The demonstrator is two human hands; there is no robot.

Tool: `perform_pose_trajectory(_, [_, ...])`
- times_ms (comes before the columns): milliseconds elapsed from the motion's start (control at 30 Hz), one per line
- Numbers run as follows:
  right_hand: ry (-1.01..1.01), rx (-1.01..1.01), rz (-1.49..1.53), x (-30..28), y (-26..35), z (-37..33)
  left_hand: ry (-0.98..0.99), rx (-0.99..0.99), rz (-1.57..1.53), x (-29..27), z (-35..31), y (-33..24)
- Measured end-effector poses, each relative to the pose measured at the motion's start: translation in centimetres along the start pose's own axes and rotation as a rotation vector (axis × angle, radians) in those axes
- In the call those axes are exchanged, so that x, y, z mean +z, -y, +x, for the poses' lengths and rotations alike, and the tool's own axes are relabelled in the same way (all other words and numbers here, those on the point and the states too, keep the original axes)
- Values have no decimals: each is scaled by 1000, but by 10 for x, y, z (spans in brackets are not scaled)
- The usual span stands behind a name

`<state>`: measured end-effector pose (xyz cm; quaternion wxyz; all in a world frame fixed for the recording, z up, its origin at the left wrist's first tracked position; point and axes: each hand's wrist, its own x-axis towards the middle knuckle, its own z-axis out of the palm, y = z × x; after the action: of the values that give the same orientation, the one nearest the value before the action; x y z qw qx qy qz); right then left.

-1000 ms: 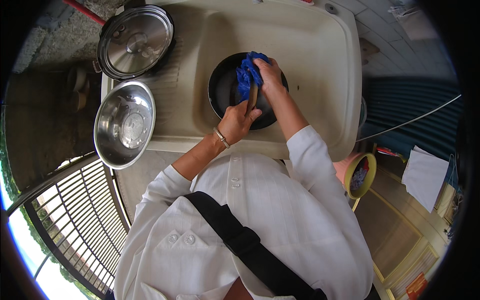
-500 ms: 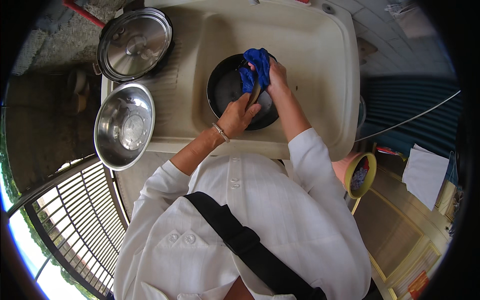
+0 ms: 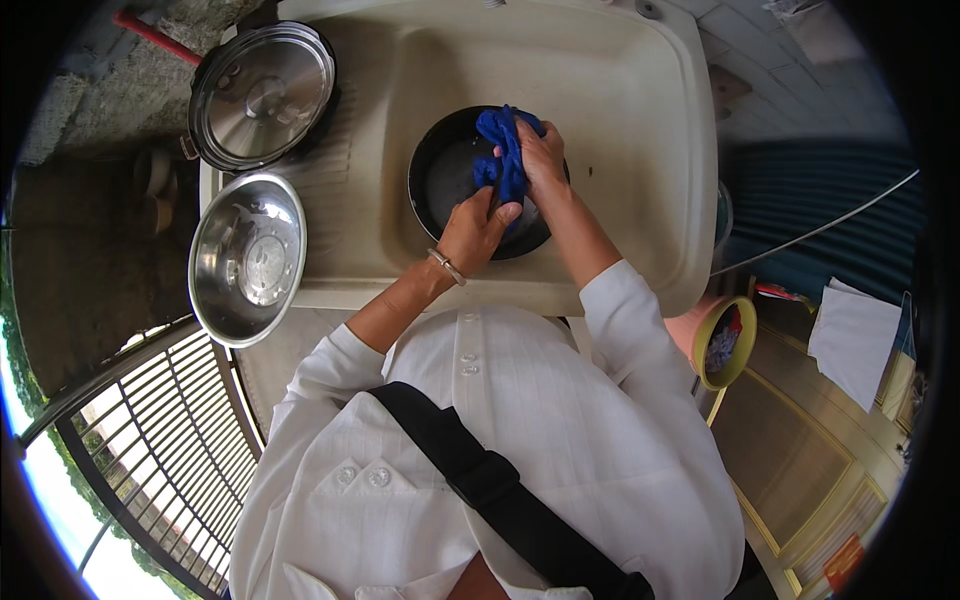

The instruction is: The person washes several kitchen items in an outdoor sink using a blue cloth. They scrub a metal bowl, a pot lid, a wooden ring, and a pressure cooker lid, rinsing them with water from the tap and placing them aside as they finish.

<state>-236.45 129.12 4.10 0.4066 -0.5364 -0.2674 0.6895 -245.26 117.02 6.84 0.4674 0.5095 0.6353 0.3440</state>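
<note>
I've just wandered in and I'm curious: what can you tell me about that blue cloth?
The blue cloth looks like soft, thin fabric, bunched into loose folds. The right hand grips it over the dark round pan in the pale sink. Its lower end is close to the left hand; whether it touches the pan is unclear.

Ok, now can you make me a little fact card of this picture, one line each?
left grip: closed on something mostly hidden
right grip: holding blue cloth over the pan
pan: dark, round, in the sink
left side: metal bowl, with a shiny round lid beyond it
right side: yellow-rimmed pink container
</note>
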Motion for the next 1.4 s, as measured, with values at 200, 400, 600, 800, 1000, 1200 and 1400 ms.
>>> perform_pose_trajectory(200, [204, 221, 300, -3, -18, 20, 21, 69, 50, -9, -15, 19])
perform_pose_trajectory(400, [423, 24, -20, 2, -4, -19, 12, 0, -367, -16, 5, 27])
perform_pose_trajectory(600, [480, -10, -71, 0, 23, -55, -27, -83, -575, -17, 14, 40])
perform_pose_trajectory(800, [186, -36, 306, -32, 34, -27, 54, -191, -964, -36, 13, 35])
perform_pose_trajectory(1000, [282, -219, -331, 7, -8, -41, -36, 245, -78, -7, 21, 38])
perform_pose_trajectory(1200, [15, -7, -189, -4, -47, 12, 190, 162, 106, -12, -4, 35])
perform_pose_trajectory(1400, [-201, 157, 220, -25, -61, 58, 316, 349, 295, -26, -25, 47])
